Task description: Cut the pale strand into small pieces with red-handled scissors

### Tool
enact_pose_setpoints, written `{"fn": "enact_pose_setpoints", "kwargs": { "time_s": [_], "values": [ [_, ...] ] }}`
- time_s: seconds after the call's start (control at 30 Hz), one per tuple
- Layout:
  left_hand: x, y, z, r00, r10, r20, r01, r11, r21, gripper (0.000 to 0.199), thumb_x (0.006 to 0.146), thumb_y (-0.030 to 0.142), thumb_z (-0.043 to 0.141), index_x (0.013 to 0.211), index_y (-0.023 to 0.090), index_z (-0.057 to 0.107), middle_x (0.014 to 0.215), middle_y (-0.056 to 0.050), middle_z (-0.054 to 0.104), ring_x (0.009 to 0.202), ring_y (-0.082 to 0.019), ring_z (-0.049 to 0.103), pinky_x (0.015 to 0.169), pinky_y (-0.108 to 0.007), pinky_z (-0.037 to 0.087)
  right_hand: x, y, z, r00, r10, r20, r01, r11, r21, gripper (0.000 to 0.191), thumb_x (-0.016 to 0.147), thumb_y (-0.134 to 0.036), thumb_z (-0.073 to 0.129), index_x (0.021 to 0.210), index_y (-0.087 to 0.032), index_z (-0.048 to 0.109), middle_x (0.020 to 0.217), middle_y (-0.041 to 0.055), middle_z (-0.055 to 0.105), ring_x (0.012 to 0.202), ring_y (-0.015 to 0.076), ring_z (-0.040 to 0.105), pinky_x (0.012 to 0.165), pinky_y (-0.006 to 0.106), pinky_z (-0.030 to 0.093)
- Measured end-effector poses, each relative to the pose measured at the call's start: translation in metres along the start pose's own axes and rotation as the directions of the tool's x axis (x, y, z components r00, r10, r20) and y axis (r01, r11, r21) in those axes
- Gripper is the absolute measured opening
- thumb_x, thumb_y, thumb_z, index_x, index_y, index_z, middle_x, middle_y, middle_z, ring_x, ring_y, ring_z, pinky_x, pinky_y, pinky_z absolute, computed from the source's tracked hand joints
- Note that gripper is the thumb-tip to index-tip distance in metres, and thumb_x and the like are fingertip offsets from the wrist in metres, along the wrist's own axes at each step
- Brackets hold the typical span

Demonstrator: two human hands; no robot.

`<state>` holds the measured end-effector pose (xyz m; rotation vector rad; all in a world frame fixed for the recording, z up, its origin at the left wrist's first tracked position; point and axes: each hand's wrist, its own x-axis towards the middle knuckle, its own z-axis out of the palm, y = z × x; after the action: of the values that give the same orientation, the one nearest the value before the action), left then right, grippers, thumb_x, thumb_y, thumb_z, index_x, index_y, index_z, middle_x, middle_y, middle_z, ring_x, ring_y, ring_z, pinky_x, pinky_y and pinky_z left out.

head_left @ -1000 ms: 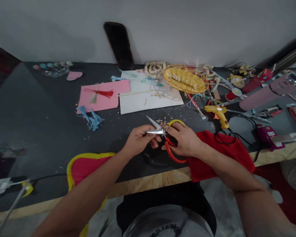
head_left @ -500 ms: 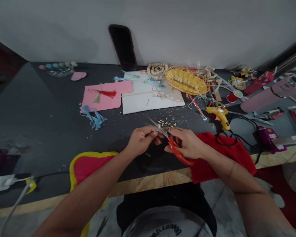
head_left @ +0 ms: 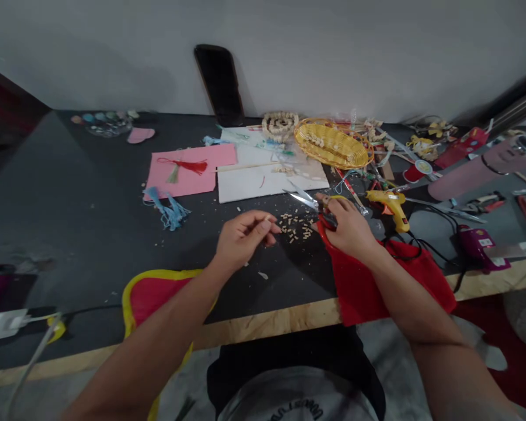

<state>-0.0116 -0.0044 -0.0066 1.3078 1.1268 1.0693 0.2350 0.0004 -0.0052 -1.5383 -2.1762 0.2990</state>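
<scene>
My left hand [head_left: 248,238] is closed in a pinch over the dark table, with a tiny pale piece [head_left: 267,218] between thumb and forefinger. In my right hand [head_left: 348,228] are the red-handled scissors [head_left: 305,199]; their blades are parted and point left, toward the white board [head_left: 267,182]. Several small pale bits [head_left: 294,227] lie scattered on the table between my hands. A red cloth [head_left: 363,286] lies partly under my right wrist.
Behind stand a leaning phone [head_left: 220,85] and a yellow basket [head_left: 333,144]. Pink sheets [head_left: 188,184] with tassels lie left of the board. At the right are a yellow glue gun [head_left: 388,204], its black cable and a pink bottle [head_left: 482,166]. The table's wooden edge [head_left: 276,320] runs nearest me.
My right hand has moved up and right with the scissors, away from my left hand. My left hand has shifted slightly left. The pale bits on the table are now more exposed.
</scene>
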Motion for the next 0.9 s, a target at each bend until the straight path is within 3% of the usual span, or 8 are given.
{"fn": "enact_pose_setpoints", "kwargs": {
  "time_s": [0.1, 0.17, 0.23, 0.3, 0.4, 0.57, 0.73, 0.9],
  "values": [
    [0.013, -0.003, -0.021, 0.949, 0.109, -0.295, -0.069, 0.987, 0.142, 0.022, 0.082, 0.037, 0.062, 0.088, 0.016, 0.066, 0.08, -0.005, 0.073, 0.059, -0.013, 0.063, 0.054, -0.025, 0.051, 0.003, 0.011, 0.004, 0.999, 0.031, -0.019, -0.031, 0.999, -0.011, 0.062, 0.079, -0.038, 0.066, 0.135, -0.018, 0.048, 0.115, 0.0129, 0.064, 0.107, 0.0319, 0.058, 0.095, 0.049, 0.049],
    [0.023, -0.008, -0.039, 0.885, 0.272, -0.378, -0.102, 0.905, 0.413, 0.02, 0.08, 0.035, 0.063, 0.086, 0.017, 0.068, 0.083, -0.006, 0.073, 0.068, -0.016, 0.064, 0.063, -0.029, 0.051, 0.003, 0.013, 0.006, 0.999, 0.044, -0.017, -0.044, 0.999, 0.006, 0.063, 0.079, -0.037, 0.067, 0.135, -0.017, 0.048, 0.116, 0.0129, 0.064, 0.106, 0.031, 0.059, 0.094, 0.048, 0.05],
    [0.031, -0.013, -0.054, 0.87, 0.384, -0.31, -0.085, 0.736, 0.672, 0.018, 0.079, 0.033, 0.063, 0.084, 0.017, 0.07, 0.088, -0.008, 0.074, 0.078, -0.021, 0.065, 0.077, -0.036, 0.05, 0.003, 0.013, 0.008, 0.999, 0.045, -0.017, -0.045, 0.999, 0.019, 0.062, 0.079, -0.037, 0.067, 0.135, -0.017, 0.048, 0.117, 0.0126, 0.064, 0.108, 0.0306, 0.058, 0.095, 0.047, 0.05],
    [0.036, -0.018, -0.064, 0.91, 0.381, -0.163, -0.082, 0.551, 0.83, 0.017, 0.08, 0.031, 0.06, 0.078, 0.018, 0.071, 0.087, -0.008, 0.074, 0.088, -0.025, 0.065, 0.089, -0.043, 0.044, 0.003, 0.012, 0.01, 0.999, 0.03, -0.02, -0.03, 0.999, 0.034, 0.059, 0.08, -0.037, 0.066, 0.133, -0.018, 0.05, 0.117, 0.0118, 0.065, 0.11, 0.03, 0.058, 0.096, 0.046, 0.049],
    [0.039, -0.024, -0.068, 0.953, 0.304, -0.011, -0.107, 0.368, 0.924, 0.019, 0.084, 0.029, 0.056, 0.082, 0.022, 0.073, 0.088, -0.007, 0.074, 0.088, -0.026, 0.064, 0.088, -0.043, 0.041, 0.002, 0.012, 0.012, 1.0, 0.004, -0.019, -0.003, 0.998, 0.059, 0.056, 0.08, -0.036, 0.066, 0.131, -0.018, 0.051, 0.116, 0.0112, 0.066, 0.107, 0.0286, 0.059, 0.096, 0.045, 0.049],
    [0.034, -0.03, -0.066, 0.944, 0.323, 0.072, -0.141, 0.196, 0.971, 0.023, 0.088, 0.033, 0.052, 0.085, 0.023, 0.072, 0.085, -0.008, 0.073, 0.081, -0.027, 0.059, 0.08, -0.042, 0.04, 0.003, 0.014, 0.014, 1.0, 0.02, -0.002, -0.02, 0.996, 0.089, 0.058, 0.08, -0.035, 0.066, 0.133, -0.019, 0.05, 0.113, 0.011, 0.066, 0.104, 0.0286, 0.06, 0.094, 0.045, 0.05],
    [0.029, -0.027, -0.058, 0.939, 0.339, 0.067, -0.129, 0.166, 0.978, 0.02, 0.089, 0.034, 0.053, 0.083, 0.023, 0.069, 0.087, -0.009, 0.071, 0.088, -0.029, 0.056, 0.079, -0.042, 0.04, 0.004, 0.014, 0.015, 1.0, 0.02, -0.003, -0.02, 0.994, 0.109, 0.059, 0.08, -0.035, 0.066, 0.134, -0.021, 0.05, 0.113, 0.0105, 0.066, 0.107, 0.0284, 0.06, 0.094, 0.045, 0.05],
    [0.028, -0.023, -0.034, 0.922, 0.309, 0.236, -0.339, 0.344, 0.876, 0.024, 0.093, 0.032, 0.048, 0.087, 0.02, 0.068, 0.088, -0.008, 0.073, 0.084, -0.025, 0.06, 0.085, -0.041, 0.041, 0.003, 0.01, 0.017, 1.0, 0.007, -0.008, -0.006, 0.995, 0.096, 0.059, 0.079, -0.034, 0.066, 0.133, -0.015, 0.052, 0.111, 0.0121, 0.066, 0.105, 0.0278, 0.061, 0.093, 0.042, 0.051]
  ]
}}
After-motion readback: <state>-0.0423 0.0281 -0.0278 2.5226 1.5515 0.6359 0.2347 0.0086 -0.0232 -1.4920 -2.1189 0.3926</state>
